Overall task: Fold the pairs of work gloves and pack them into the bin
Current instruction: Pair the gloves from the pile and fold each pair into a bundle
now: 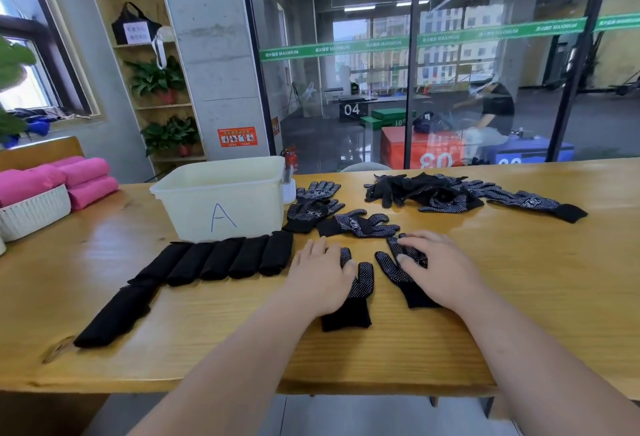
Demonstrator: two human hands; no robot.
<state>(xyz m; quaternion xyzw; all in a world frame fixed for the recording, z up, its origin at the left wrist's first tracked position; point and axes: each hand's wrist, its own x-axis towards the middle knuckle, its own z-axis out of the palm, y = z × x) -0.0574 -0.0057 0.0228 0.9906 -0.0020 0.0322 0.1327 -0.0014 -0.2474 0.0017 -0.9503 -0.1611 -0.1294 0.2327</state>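
Note:
Two black dotted work gloves lie flat side by side on the wooden table (519, 297). My left hand (320, 278) rests flat on the left glove (353, 300), whose cuff points toward me. My right hand (438, 269) presses flat on the right glove (394, 267). A white plastic bin (221, 193) marked "A" stands at the back left. Several folded black glove bundles (221, 259) lie in a row in front of the bin, with one more (114, 318) nearer the left edge.
Loose gloves (322, 208) lie just beyond my hands, and a heap of gloves (446, 193) lies at the back right. A white basket (33, 214) with pink rolled towels (83, 172) stands at the far left. A glass wall runs behind the table.

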